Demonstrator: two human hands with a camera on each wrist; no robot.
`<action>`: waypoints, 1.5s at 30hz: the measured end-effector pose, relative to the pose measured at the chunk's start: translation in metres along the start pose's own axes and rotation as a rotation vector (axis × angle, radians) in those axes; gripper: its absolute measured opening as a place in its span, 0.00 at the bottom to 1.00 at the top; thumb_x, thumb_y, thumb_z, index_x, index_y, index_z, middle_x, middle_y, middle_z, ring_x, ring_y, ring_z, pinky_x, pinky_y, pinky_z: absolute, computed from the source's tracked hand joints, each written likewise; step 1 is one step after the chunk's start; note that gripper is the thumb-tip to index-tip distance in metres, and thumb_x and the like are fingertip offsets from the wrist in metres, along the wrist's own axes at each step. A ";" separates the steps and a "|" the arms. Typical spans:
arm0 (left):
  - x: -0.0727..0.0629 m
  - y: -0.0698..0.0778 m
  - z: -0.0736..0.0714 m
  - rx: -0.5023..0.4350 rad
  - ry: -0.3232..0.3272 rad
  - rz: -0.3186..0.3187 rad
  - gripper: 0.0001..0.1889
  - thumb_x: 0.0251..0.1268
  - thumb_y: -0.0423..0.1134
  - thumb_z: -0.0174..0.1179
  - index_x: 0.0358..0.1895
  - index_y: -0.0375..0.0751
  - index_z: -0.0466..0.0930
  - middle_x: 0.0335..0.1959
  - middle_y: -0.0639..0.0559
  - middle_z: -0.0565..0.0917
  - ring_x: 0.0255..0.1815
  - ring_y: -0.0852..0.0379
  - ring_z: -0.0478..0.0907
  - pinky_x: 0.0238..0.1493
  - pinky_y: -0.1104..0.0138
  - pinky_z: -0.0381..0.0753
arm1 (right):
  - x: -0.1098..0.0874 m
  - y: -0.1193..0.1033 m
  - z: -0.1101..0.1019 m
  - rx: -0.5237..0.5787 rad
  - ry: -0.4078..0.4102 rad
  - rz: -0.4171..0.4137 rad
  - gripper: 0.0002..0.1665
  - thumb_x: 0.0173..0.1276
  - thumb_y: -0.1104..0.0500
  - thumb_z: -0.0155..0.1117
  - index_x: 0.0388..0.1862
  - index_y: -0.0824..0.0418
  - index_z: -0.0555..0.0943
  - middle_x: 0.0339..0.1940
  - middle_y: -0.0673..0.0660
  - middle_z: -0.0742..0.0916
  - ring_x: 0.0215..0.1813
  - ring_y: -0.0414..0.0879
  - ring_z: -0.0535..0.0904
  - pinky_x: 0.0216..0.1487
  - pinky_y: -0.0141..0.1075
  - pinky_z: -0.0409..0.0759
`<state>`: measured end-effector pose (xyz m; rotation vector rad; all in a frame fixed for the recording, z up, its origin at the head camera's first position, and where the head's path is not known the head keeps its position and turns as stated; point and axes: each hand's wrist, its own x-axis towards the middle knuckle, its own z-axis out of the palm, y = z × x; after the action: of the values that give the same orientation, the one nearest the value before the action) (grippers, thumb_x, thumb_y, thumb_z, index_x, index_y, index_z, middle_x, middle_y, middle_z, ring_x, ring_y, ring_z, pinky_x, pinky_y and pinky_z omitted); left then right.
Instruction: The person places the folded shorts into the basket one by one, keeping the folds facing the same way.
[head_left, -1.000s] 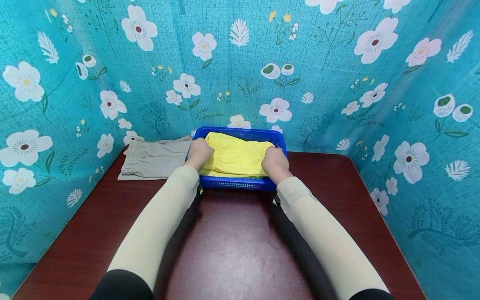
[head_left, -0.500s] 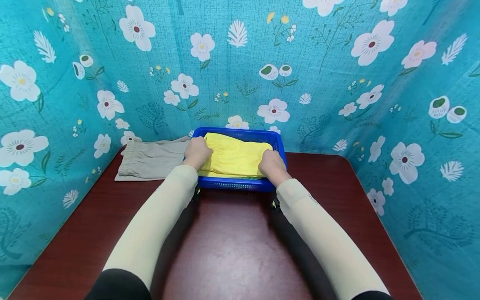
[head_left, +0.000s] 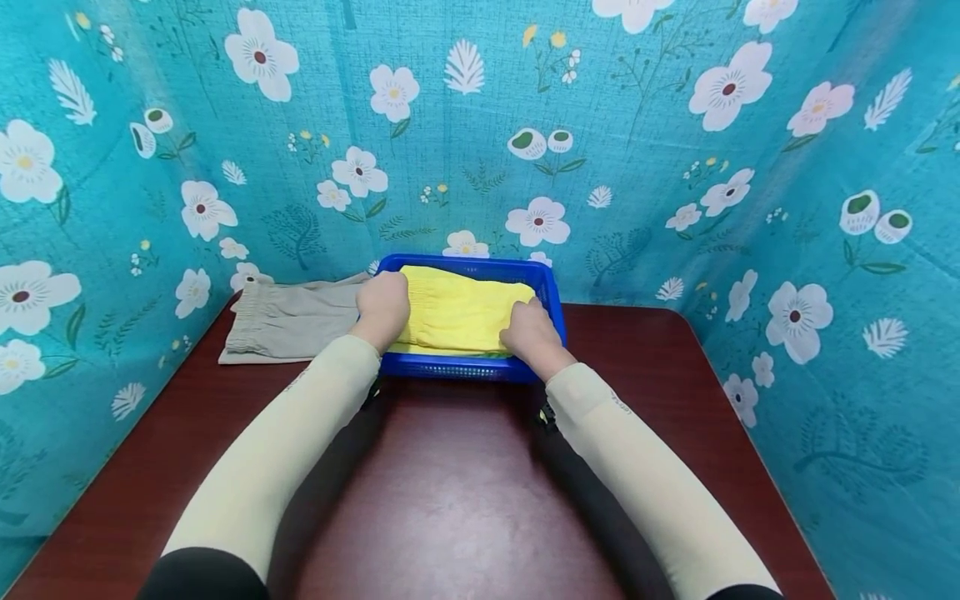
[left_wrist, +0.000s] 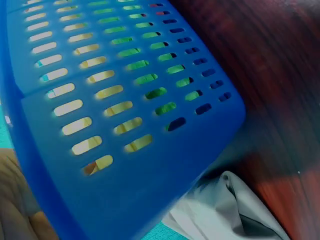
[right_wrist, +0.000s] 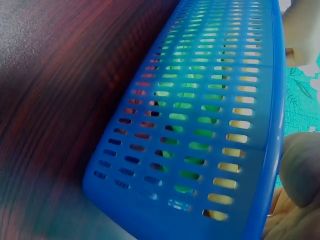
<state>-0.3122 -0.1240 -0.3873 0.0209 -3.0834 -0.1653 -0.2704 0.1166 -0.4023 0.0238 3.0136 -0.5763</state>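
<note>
Folded yellow elastic-waisted pants (head_left: 465, 312) lie in a blue slotted plastic basket (head_left: 450, 367). My left hand (head_left: 384, 308), fingers curled, grips their waistband end at the basket's left side. At the other end my right hand (head_left: 532, 335) pinches the front right part of the pants; its fingertips are partly hidden. In the left wrist view the basket wall (left_wrist: 115, 190) covers most of my left hand (left_wrist: 17, 200). Beyond the rim in the right wrist view is my right hand (right_wrist: 302, 172). Green cloth (right_wrist: 190, 175) shows through the slots beneath the yellow.
Folded grey elastic-waisted pants (head_left: 292, 321) lie on the dark red-brown table (head_left: 450, 483), left of the basket. A blue flowered curtain (head_left: 465, 125) hangs behind and at both sides of the table.
My right hand has shifted slightly left and toward me over the yellow pants. The head view has turned a little right. My left hand stays at the basket's left end.
</note>
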 end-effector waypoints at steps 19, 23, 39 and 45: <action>-0.027 -0.024 0.003 -0.087 0.064 0.220 0.12 0.65 0.28 0.51 0.35 0.42 0.85 0.41 0.44 0.87 0.40 0.48 0.84 0.34 0.49 0.85 | -0.010 -0.004 0.007 0.004 0.006 -0.211 0.35 0.73 0.50 0.63 0.72 0.66 0.72 0.72 0.64 0.76 0.73 0.59 0.71 0.73 0.53 0.70; -0.034 -0.026 0.000 -0.108 0.084 0.268 0.15 0.62 0.29 0.54 0.46 0.41 0.89 0.49 0.42 0.88 0.49 0.44 0.85 0.44 0.48 0.86 | -0.013 -0.005 0.007 0.029 0.013 -0.218 0.36 0.73 0.49 0.63 0.73 0.65 0.71 0.72 0.64 0.76 0.73 0.59 0.71 0.74 0.53 0.70; -0.056 -0.036 -0.009 -0.183 0.168 0.357 0.11 0.72 0.39 0.63 0.49 0.39 0.87 0.47 0.43 0.87 0.49 0.44 0.83 0.50 0.50 0.84 | -0.022 0.000 0.005 0.065 0.049 -0.244 0.33 0.74 0.48 0.63 0.72 0.62 0.73 0.71 0.64 0.77 0.72 0.59 0.73 0.72 0.54 0.71; -0.059 -0.044 -0.007 -0.198 0.199 0.371 0.11 0.71 0.41 0.64 0.49 0.40 0.88 0.47 0.44 0.87 0.51 0.45 0.82 0.52 0.50 0.83 | -0.025 -0.002 0.004 0.061 0.049 -0.250 0.33 0.75 0.48 0.63 0.72 0.61 0.73 0.71 0.63 0.77 0.71 0.58 0.73 0.71 0.54 0.72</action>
<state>-0.2524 -0.1678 -0.3886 -0.5056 -2.7944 -0.4190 -0.2456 0.1133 -0.4040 -0.3446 3.0670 -0.6977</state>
